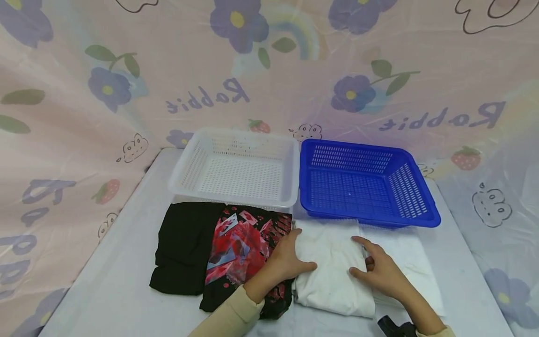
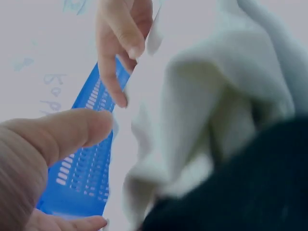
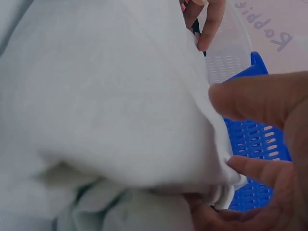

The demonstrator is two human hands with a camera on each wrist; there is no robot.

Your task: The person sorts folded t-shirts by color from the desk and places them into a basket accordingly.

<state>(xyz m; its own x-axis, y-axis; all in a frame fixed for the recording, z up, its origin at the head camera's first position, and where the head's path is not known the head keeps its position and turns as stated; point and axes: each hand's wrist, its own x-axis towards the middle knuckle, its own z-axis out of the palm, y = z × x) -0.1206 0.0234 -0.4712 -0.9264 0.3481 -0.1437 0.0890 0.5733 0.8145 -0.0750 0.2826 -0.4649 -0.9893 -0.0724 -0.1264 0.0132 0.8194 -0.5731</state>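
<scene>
A folded white garment (image 1: 330, 276) lies on the table between both hands. My left hand (image 1: 286, 260) is at its left edge with fingers spread, fingertips near the upper left corner and the thumb over the cloth. At the right edge is my right hand (image 1: 381, 271), its index finger and thumb apart at the cloth. In the right wrist view, one fingertip (image 3: 236, 163) meets the layered edge and a lower finger is partly hidden by the fabric. A second white folded cloth (image 1: 414, 267) lies under the right forearm. Left of the garment is a black shirt with a red print (image 1: 240, 252).
Folded black cloth (image 1: 185, 248) lies at the far left of the row. Behind the clothes stand a white perforated basket (image 1: 290, 187) and a blue one (image 1: 427, 206), side by side. A patterned curtain (image 1: 269, 70) hangs behind the white table (image 1: 113, 281).
</scene>
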